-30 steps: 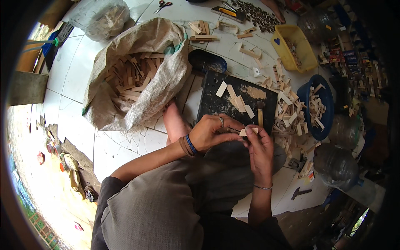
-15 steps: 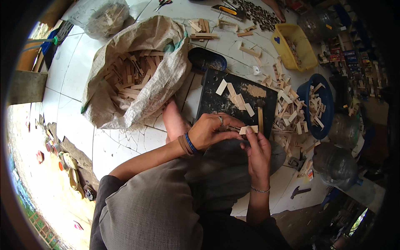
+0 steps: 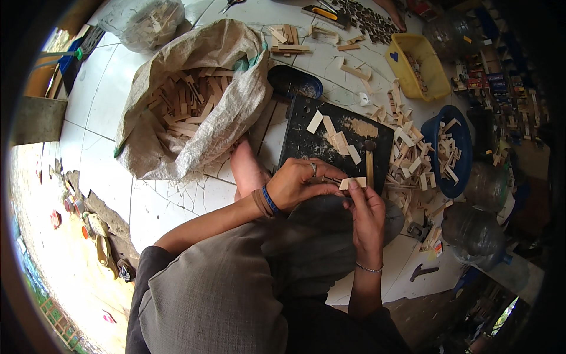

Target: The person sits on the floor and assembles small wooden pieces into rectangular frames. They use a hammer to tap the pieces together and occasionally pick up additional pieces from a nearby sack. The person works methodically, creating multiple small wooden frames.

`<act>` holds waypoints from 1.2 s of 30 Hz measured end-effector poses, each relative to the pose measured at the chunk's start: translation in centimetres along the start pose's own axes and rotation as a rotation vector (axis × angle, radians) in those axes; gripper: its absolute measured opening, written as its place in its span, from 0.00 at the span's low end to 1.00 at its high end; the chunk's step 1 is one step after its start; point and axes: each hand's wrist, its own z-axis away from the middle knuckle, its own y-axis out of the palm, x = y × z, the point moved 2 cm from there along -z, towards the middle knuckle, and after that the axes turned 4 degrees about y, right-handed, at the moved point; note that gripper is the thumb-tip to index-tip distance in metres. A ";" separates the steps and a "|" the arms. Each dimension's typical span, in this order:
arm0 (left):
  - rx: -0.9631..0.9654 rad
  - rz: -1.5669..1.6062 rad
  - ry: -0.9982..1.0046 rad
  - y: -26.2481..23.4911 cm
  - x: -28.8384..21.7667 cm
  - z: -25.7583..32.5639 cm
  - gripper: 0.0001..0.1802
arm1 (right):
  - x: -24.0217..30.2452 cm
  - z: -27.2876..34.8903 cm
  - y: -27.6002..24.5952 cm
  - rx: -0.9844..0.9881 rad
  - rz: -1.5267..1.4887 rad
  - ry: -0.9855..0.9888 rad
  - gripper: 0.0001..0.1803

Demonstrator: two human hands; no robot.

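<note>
Above my knee, my right hand [image 3: 367, 217] pinches a small pale wooden piece [image 3: 352, 183] between thumb and fingers. My left hand [image 3: 298, 185], wearing a ring, comes at it from the left with thumb and fingers closed. Something slim and dark shows between the left fingertips, touching or very near the pale piece; its kind is too small to tell. Just beyond my hands lies a black board [image 3: 298, 144] with several cut wooden pieces [image 3: 335, 137] and sawdust on it. A hammer [image 3: 369, 162] with a wooden handle rests at the board's right side.
An open woven sack [image 3: 138, 127] of wooden strips stands at left. Loose wooden pieces [image 3: 407, 153] pile up right of the board, beside a blue basin [image 3: 433, 133] and a yellow tub [image 3: 439, 82]. Another hammer [image 3: 423, 271] lies on the tiles, near large clear plastic bottles [image 3: 471, 230].
The hands and the pale wooden piece keep almost the same place and grip. The whole view has shifted very slightly.
</note>
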 end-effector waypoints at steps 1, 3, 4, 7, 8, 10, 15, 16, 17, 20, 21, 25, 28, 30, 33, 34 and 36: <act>0.003 0.001 -0.007 0.0 0.0 0.0 0.16 | 0.0 0.0 0.0 0.002 0.003 0.000 0.14; 0.006 0.003 -0.013 0.0 -0.1 0.0 0.17 | 0.0 0.0 0.0 -0.008 -0.007 0.005 0.13; 0.007 0.005 -0.012 -0.1 -0.1 0.0 0.17 | -0.1 0.0 0.1 -0.019 -0.019 0.009 0.13; 0.010 0.012 -0.013 -0.1 -0.1 -0.1 0.17 | -0.1 0.0 0.2 -0.030 -0.025 0.006 0.13; 0.008 0.014 -0.006 -0.1 -0.1 -0.1 0.17 | -0.1 0.0 0.2 -0.037 -0.031 0.006 0.13; 0.019 -0.002 -0.037 -0.2 -0.3 -0.2 0.19 | 0.0 0.1 0.4 -0.046 0.024 -0.022 0.13; 0.038 -0.011 0.032 -1.7 -0.9 -0.3 0.29 | 0.2 0.4 0.9 -0.101 0.089 -0.066 0.11; 0.014 -0.051 0.002 -2.6 -0.8 -0.2 0.25 | 0.2 0.3 1.0 -0.100 0.090 -0.057 0.11; -0.031 -0.205 -0.001 -3.3 -0.7 -0.1 0.22 | 0.2 0.4 1.2 -0.097 0.077 -0.060 0.11; -0.096 -0.720 0.067 -4.4 0.7 -0.7 0.17 | 0.0 0.3 1.4 -0.098 0.020 -0.061 0.11; -0.038 -0.778 0.010 -4.4 1.3 -0.7 0.19 | -0.1 0.2 1.5 -0.093 -0.011 -0.062 0.11; 0.102 -1.002 0.077 -4.0 2.4 -0.7 0.20 | -0.3 0.1 1.4 -0.084 0.005 -0.049 0.14; 0.146 -1.124 0.178 -3.8 2.5 -0.8 0.21 | -0.5 0.0 1.2 -0.085 0.043 -0.053 0.16; 0.199 -1.158 0.184 -3.7 2.7 -1.2 0.22 | -0.8 -0.1 1.2 -0.081 0.042 -0.079 0.17; 0.266 -1.175 0.145 -4.0 2.8 -1.9 0.18 | -1.3 -0.3 1.1 -0.069 -0.007 -0.114 0.17; 0.270 -1.143 0.144 -4.2 2.8 -2.2 0.17 | -1.4 -0.3 1.2 -0.058 -0.051 -0.128 0.17; 0.257 -1.010 0.102 -4.7 2.7 -2.9 0.15 | -1.6 -0.5 1.3 -0.073 -0.013 -0.138 0.17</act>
